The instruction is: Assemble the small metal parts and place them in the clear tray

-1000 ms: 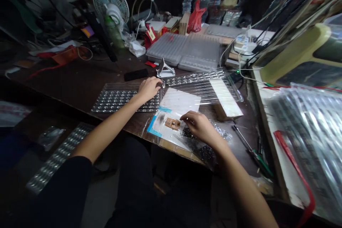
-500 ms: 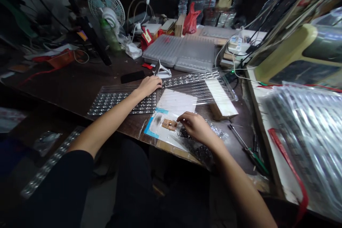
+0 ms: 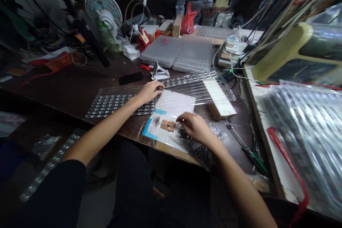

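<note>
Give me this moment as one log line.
left hand: at left end of clear ribbed tray | right hand: beside brown block, grip unclear | dark small parts: near right hand

A small workshop — dark bench [image 3: 107,75], clear plastic trays [image 3: 196,93], green-handled tool [image 3: 253,157].

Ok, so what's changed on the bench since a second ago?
The left hand has edged slightly right relative to the shiny strips under its forearm; I can't tell whether it gripped or released anything. The camera view shifted, so things sit further left in the picture. The right hand stayed beside the brown block; the black slab and white stand stayed put.
</note>
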`<state>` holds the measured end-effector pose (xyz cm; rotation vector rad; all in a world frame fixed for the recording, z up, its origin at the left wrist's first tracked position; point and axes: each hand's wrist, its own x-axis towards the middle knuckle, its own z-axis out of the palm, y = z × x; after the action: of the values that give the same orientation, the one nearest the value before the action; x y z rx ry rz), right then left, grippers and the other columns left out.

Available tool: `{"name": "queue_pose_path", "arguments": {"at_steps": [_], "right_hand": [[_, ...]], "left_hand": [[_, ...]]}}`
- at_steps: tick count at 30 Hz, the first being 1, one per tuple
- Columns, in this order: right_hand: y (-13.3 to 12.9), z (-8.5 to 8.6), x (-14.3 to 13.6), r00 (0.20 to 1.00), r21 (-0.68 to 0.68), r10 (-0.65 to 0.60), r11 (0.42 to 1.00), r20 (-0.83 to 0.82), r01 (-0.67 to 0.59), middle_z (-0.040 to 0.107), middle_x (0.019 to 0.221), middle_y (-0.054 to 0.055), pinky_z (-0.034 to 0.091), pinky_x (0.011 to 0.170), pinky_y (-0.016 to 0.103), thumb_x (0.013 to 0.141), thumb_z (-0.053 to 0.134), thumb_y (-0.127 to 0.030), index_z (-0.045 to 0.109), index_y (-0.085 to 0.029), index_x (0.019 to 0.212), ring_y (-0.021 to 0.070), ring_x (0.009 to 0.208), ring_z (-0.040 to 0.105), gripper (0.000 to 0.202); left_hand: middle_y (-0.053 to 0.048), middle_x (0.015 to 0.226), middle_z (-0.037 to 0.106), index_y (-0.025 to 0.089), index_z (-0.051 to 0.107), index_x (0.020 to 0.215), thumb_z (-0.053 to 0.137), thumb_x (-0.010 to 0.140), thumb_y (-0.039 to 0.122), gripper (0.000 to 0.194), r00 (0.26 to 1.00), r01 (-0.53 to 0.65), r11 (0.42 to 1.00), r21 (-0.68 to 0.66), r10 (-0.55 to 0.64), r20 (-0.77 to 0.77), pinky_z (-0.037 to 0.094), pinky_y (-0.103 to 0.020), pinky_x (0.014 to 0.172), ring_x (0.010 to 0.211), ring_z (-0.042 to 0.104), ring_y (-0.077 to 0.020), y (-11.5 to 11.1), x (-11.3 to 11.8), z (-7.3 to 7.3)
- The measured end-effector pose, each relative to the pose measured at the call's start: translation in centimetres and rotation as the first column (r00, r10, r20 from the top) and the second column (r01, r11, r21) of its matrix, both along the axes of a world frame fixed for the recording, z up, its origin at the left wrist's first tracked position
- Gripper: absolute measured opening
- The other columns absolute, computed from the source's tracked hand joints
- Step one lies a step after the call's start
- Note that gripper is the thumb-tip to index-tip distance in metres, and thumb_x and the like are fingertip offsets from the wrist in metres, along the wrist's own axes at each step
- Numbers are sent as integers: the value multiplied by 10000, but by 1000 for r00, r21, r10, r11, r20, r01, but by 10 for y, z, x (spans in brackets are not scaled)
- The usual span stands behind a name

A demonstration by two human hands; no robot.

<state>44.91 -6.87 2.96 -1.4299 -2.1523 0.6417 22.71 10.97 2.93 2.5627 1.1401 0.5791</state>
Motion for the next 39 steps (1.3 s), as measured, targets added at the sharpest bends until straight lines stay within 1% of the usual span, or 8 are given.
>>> {"name": "queue_pose_path", "arguments": {"at_steps": [6,9,12,15,18,27,35,39], "right_hand": [[1,-1,1,998,-14,-57,998,-28,56,760,956,61,496,775,297,890,575,-137,715,-193,947,205,853,694,161],[2,-1,0,999,-8,-19,1000,-26,19,748,945,81,497,765,305,880,593,-136,723,-176,922,213,843,686,142],[3,-2,-3,1000,-6,-8,1000,-20,8,743,934,82,497,766,306,873,584,-115,726,-172,925,211,835,682,162],[3,-4,-4,1000,-12,-12,1000,-15,12,745,938,77,498,770,302,865,578,-106,728,-176,927,206,837,682,177],[4,-6,-5,1000,-26,-11,1000,-8,11,747,948,80,500,778,303,857,573,-94,731,-170,931,207,841,681,190],[5,-7,-7,1000,-41,-12,999,-5,12,749,934,64,498,774,294,848,547,-73,723,-188,930,201,841,683,225],[5,-8,-7,1000,-46,5,999,-14,-6,746,931,63,499,771,297,835,550,-53,721,-189,923,202,842,685,235],[4,-7,-9,1000,-41,9,999,-14,-9,747,915,61,501,763,295,839,557,-66,724,-186,909,196,818,680,217]], "left_hand": [[-56,1038,691,199,718,1012,635,886,234,155,982,70,997,-38,-62,180,496,-312,902,981,643,-189,-86,-11,11],[-58,1013,711,206,725,1018,629,898,218,154,970,85,993,-80,-65,233,511,-312,891,963,660,-187,-120,-13,2],[-57,979,720,210,721,1041,664,884,242,170,956,46,991,-128,-6,294,534,-313,840,894,672,-188,-136,-13,-14],[-48,934,736,217,719,981,727,838,298,164,926,-34,982,-187,102,363,550,-317,774,824,681,-196,-142,-12,-28],[-56,944,749,214,722,906,705,856,302,103,906,-25,978,-209,110,408,555,-324,806,886,695,-210,-146,-10,-34],[-78,1023,710,212,682,1127,649,902,298,244,901,15,968,-251,96,424,550,-319,837,903,671,-193,-150,-6,-41],[-64,986,709,210,712,978,622,919,288,133,890,27,969,-246,89,446,529,-310,871,947,664,-193,-151,-9,-39],[-68,1008,701,218,689,1051,627,915,317,179,885,-15,964,-266,136,445,536,-316,842,909,659,-195,-151,-9,-42]]}}
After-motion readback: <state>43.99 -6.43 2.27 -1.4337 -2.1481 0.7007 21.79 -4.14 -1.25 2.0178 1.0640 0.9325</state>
